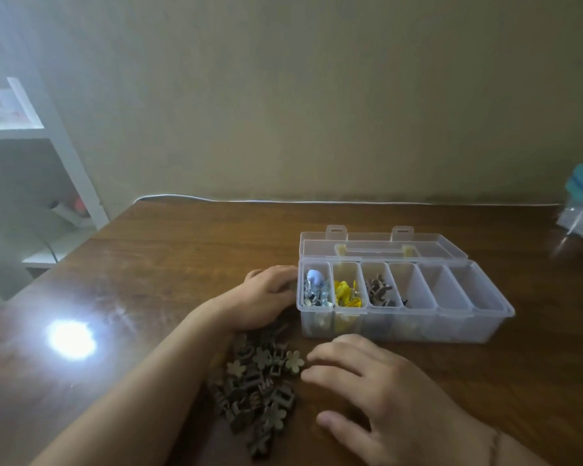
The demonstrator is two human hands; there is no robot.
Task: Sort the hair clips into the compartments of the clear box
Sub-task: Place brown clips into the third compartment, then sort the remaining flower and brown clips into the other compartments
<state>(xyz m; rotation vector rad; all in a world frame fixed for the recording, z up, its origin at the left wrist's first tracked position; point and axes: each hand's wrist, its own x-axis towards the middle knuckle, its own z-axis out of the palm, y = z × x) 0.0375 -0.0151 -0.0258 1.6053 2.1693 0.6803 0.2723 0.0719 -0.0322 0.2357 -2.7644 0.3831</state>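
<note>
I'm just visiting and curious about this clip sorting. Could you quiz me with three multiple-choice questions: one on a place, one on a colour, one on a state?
1. Where is the loose pile of brown clips?
A. on the table in front of the clear box
B. on the lid
C. on the shelf

2. What colour are the clips in the second compartment from the left?
A. red
B. yellow
C. green

3. The clear box is:
A. latched shut
B. upside down
C. open

Answers: 1 A, they lie between the hands; 2 B, yellow shows through; 3 C, its lid lies folded back.
</note>
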